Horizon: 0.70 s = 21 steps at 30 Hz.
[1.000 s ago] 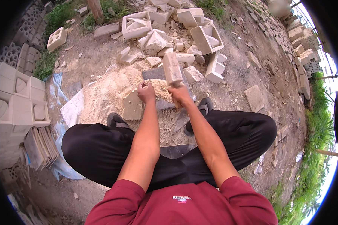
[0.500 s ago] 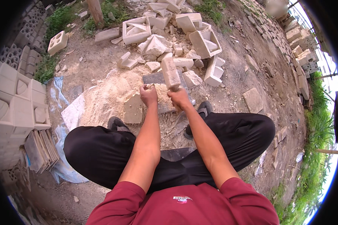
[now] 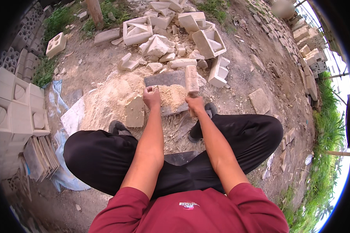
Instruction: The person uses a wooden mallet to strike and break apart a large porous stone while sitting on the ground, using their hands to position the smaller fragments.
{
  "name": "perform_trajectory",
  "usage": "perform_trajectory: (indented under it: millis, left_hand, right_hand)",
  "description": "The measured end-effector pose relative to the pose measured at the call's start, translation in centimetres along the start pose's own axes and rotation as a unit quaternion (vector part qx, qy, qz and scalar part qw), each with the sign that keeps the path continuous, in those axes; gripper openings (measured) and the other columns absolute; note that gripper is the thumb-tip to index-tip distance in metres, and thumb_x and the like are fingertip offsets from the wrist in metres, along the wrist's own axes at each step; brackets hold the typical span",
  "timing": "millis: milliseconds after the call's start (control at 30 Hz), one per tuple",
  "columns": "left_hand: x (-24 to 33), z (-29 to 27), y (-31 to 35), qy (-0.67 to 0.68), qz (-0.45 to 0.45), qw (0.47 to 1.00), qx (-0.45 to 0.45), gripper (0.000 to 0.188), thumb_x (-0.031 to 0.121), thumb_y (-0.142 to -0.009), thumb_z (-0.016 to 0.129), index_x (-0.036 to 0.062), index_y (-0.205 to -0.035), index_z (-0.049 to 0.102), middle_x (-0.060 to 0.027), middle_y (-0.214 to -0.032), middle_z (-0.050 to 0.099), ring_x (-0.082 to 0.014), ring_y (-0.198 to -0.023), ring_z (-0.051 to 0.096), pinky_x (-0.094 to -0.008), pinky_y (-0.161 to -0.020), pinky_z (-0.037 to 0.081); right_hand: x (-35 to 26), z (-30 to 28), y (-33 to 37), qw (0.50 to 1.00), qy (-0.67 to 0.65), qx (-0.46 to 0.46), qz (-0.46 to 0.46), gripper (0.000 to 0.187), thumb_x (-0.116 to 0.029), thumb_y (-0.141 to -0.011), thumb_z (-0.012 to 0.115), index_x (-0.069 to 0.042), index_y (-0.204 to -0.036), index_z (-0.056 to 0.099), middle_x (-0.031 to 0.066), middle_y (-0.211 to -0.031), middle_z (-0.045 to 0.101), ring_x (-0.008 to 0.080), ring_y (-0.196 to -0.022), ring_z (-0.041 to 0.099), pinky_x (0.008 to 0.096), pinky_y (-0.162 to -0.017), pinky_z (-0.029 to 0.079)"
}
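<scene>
My right hand [image 3: 195, 104] is wrapped round the handle of a mallet [image 3: 191, 79], whose pale block-shaped head points away from me. It is held over the right edge of a dark flat slab [image 3: 166, 79]. Crumbled pale stone [image 3: 174, 95] covers the near part of that slab. My left hand [image 3: 151, 98] is closed at the left side of the slab. Its fingers pinch a small pale piece that is too small to make out well. Just left of it stands a flat-faced pale block [image 3: 134, 112], partly ringed by a heap of crushed stone [image 3: 109, 99].
Broken hollow blocks [image 3: 138, 30] and rubble lie beyond the slab. Stacked pale blocks [image 3: 19, 97] and leaning tiles [image 3: 41, 157] stand at the left, near blue plastic sheeting [image 3: 68, 176]. A wooden post [image 3: 94, 13] rises at the far left. My shoes flank the work spot.
My right hand has moved to the right with the mallet, uncovering more of the crumbled stone. My left hand stays at nearly the same spot, and the view has shifted slightly.
</scene>
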<state>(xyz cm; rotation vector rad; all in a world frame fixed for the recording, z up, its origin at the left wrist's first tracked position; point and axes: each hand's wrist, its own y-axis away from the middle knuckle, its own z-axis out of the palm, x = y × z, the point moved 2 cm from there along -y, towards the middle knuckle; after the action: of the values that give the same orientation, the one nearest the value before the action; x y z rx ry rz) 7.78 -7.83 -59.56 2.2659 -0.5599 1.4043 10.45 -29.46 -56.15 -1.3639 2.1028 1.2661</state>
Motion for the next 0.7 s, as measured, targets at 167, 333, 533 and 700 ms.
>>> perform_trajectory:
  millis: [167, 333, 533, 700]
  left_hand:
    - [0.5, -1.0, -0.2, -0.002, 0.117, 0.992, 0.051, 0.029, 0.020, -0.074, 0.074, 0.0034, -0.096, 0.067, -0.0116, -0.093, 0.070, -0.0275, -0.090, 0.066, -0.0377, -0.084, 0.050]
    - [1.8, -2.8, -2.8, 0.027, 0.099, 0.988, 0.113, 0.029, 0.021, -0.076, 0.071, 0.0010, -0.096, 0.065, -0.0148, -0.097, 0.068, -0.0307, -0.090, 0.065, -0.0395, -0.085, 0.050]
    - [3.5, -5.9, -6.9, 0.131, 0.026, 0.976, 0.173, 0.028, 0.020, -0.075, 0.072, -0.0001, -0.092, 0.065, -0.0139, -0.094, 0.068, -0.0279, -0.086, 0.064, -0.0382, -0.082, 0.049]
    - [3.3, -6.3, -5.5, 0.088, 0.071, 0.985, 0.132, 0.032, 0.021, -0.073, 0.074, -0.0002, -0.095, 0.066, -0.0127, -0.092, 0.069, -0.0264, -0.086, 0.065, -0.0370, -0.082, 0.049]
  right_hand:
    - [1.6, 3.9, 2.7, 0.983, 0.141, 0.075, -0.088, 0.038, -0.031, -0.073, 0.070, 0.006, -0.081, 0.069, 0.0206, -0.074, 0.070, 0.0295, -0.064, 0.071, 0.0375, -0.062, 0.057]
    - [-1.2, 8.8, 2.9, 0.986, -0.014, -0.163, -0.003, 0.036, -0.024, -0.071, 0.073, 0.005, -0.091, 0.069, 0.0186, -0.075, 0.070, 0.0243, -0.060, 0.069, 0.0351, -0.057, 0.056]
    - [-2.8, 5.0, 1.5, 0.993, -0.112, -0.025, -0.009, 0.032, -0.026, -0.072, 0.073, 0.002, -0.088, 0.071, 0.0159, -0.078, 0.071, 0.0224, -0.067, 0.070, 0.0376, -0.063, 0.056]
    - [-1.5, 2.8, -0.5, 0.993, 0.089, 0.078, -0.011, 0.038, -0.025, -0.072, 0.071, 0.006, -0.094, 0.069, 0.0230, -0.089, 0.071, 0.0334, -0.084, 0.071, 0.0406, -0.073, 0.056]
